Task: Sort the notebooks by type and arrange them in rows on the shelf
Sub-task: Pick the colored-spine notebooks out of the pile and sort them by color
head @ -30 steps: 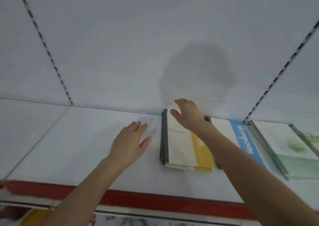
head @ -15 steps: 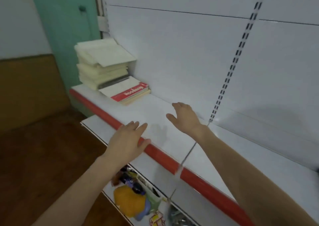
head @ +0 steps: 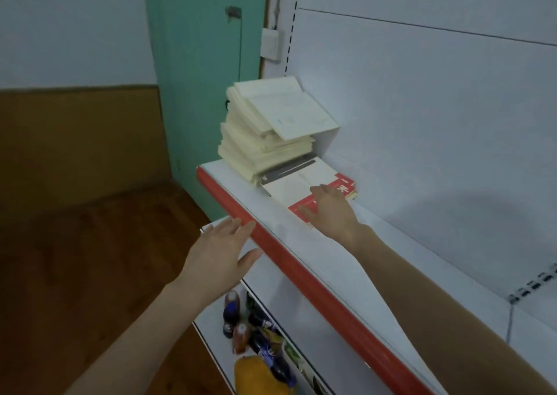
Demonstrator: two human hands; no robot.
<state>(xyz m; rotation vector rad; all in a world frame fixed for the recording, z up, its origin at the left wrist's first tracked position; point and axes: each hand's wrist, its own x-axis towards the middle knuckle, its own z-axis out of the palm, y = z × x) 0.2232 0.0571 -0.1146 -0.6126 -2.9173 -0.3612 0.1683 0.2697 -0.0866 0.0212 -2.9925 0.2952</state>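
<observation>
R grip flat over red notebook; L grip beside shelf.

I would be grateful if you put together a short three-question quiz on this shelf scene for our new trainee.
1. True or false: the left hand holds a notebook.
2. What does the right hand reach over? A) the red-banded notebook B) a bottle on the lower level C) the wall switch
3. Fill in: the strip along the front edge of the shelf is coloured ____.

Key: 1 false, its fingers are straight and it holds nothing; 2 A; 3 red.
</observation>
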